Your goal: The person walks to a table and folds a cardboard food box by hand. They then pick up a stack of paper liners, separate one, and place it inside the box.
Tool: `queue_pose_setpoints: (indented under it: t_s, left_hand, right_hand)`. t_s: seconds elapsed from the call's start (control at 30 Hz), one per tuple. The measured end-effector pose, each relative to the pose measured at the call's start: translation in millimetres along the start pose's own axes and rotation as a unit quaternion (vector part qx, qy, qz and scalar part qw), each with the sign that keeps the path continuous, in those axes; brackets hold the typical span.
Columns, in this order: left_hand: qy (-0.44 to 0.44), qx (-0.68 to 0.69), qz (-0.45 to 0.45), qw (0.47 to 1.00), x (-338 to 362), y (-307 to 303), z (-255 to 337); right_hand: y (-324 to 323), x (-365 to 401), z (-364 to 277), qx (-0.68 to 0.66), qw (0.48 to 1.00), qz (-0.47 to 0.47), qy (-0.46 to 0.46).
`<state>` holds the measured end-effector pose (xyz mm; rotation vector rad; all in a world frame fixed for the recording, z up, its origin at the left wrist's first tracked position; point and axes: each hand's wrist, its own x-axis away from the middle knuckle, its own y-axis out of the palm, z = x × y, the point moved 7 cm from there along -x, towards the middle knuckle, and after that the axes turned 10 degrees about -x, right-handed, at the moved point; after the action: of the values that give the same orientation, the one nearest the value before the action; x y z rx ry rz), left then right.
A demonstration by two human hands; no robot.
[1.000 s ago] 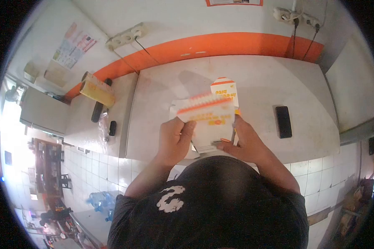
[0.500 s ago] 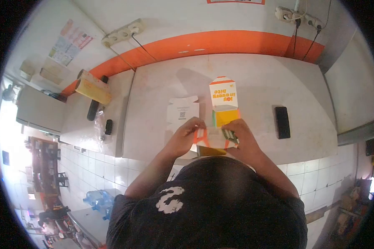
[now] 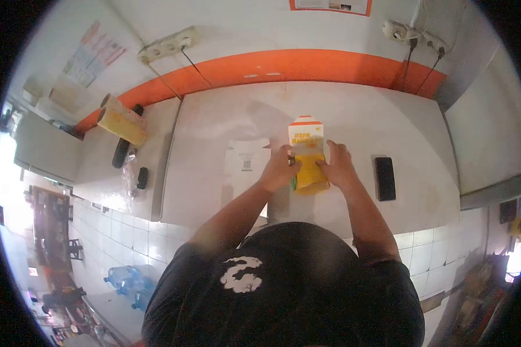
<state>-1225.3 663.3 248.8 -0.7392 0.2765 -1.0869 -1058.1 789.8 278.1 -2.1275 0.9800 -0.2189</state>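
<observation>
A yellow printed cardboard box (image 3: 311, 178) with a white lettered flap lies on the white table (image 3: 208, 115) in front of me. My left hand (image 3: 279, 170) closes on its left side, and my right hand (image 3: 337, 166) grips the right side, with both thumbs on the yellow face. To the left of my left hand is a flat white cardboard piece (image 3: 247, 155) bearing a QR code; my forearm covers its lower part. The undersides of the box and some fingertips are hidden.
A black phone (image 3: 385, 178) lies on the table to the right. At left, wrap rolls (image 3: 124, 122) and a clear plastic bag (image 3: 130, 182) rest on a side counter. Power strips (image 3: 168, 44) hang on the wall. Blue water jugs (image 3: 124, 279) stand at lower left.
My hands have moved forward and turned from the box's near edge to its two sides. The yellow panel now faces up with my thumbs on it, and the pale near flap is out of view.
</observation>
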Motion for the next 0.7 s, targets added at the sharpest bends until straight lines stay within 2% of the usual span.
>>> queue_pose_setpoints:
  t_s: [0.03,0.13,0.23,0.3,0.33,0.43,0.5,0.53,0.57,0.6,0.67,0.7]
  left_hand:
    - [0.001,-0.01,-0.017,1.0,-1.0,2.9,-2.7]
    - [0.094,-0.146,-0.042,0.984,11.9,3.9,10.4]
    - [0.118,-0.091,-0.078,0.986,26.6,12.5,9.6]
    - [0.214,-0.231,-0.023,0.949,19.9,35.6,-14.1]
    - [0.258,-0.299,0.004,0.919,24.9,35.7,-5.8]
    - [0.111,-0.101,-0.139,0.979,9.9,27.9,-15.6]
    - [0.151,-0.104,-0.138,0.973,3.1,34.2,-24.3]
    - [0.124,-0.093,-0.133,0.979,6.2,31.0,-29.5]
    - [0.097,-0.081,-0.128,0.984,12.1,22.9,-27.5]
    - [0.024,-0.057,-0.121,0.991,27.7,13.9,-35.3]
    - [-0.013,-0.131,-0.117,0.984,61.7,-15.8,-29.6]
    - [0.021,-0.227,-0.118,0.966,80.2,-29.8,-26.9]
  right_hand:
    - [-4.9,0.6,-16.0,0.074,0.995,0.024,-0.063]
    - [0.1,7.5,-76.7,0.129,0.984,-0.029,-0.116]
    - [35.9,26.2,-67.5,0.13,0.98,-0.092,-0.123]
    - [41.3,25.6,-64.0,0.138,0.979,-0.06,-0.138]
    - [39.4,26.7,-66.7,0.141,0.978,-0.044,-0.146]
    - [46.6,12.8,-62.0,0.174,0.972,-0.133,-0.084]
    - [45.5,-2.1,-67.5,0.181,0.965,-0.18,-0.053]
    - [47.6,-4.4,-69.7,0.184,0.961,-0.204,-0.037]
    - [47.6,-6.1,-72.6,0.192,0.962,-0.19,-0.038]
    - [50.7,-6.2,-74.6,0.197,0.964,-0.175,-0.037]
    - [53.2,-9.3,-74.5,0.211,0.966,-0.138,-0.049]
    - [54.1,-10.6,-72.8,0.221,0.966,-0.119,-0.064]
